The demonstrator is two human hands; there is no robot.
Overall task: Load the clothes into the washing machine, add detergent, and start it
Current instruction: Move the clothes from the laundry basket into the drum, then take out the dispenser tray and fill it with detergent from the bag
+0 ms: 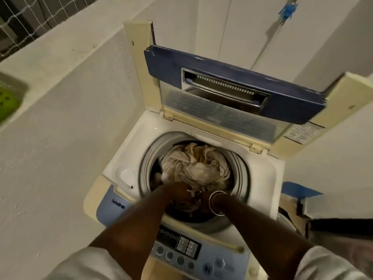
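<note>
1. The washing machine (129, 150) is showing a white top deck with yellowed cream edges.
2. Its lid (167, 65) is showing a dark blue frame.
3. The control panel (222, 263) is showing pale blue around a black display patch.
4. The clothes (193, 168) are showing off-white with yellow-brown blotches.
5. The bangle (210, 202) is glinting silver.
6. The sleeves (86, 265) are showing light grey.
7. The clip (287, 10) is showing bright blue.
8. The plastic object (8, 102) is showing lime green.

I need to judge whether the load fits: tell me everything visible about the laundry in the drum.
The laundry is a crumpled heap of off-white cloth with yellow-brown patches and darker pieces at its near edge. It sits inside the drum's grey rim. The left hand and right hand reach into its near side, their grip hidden.
</note>
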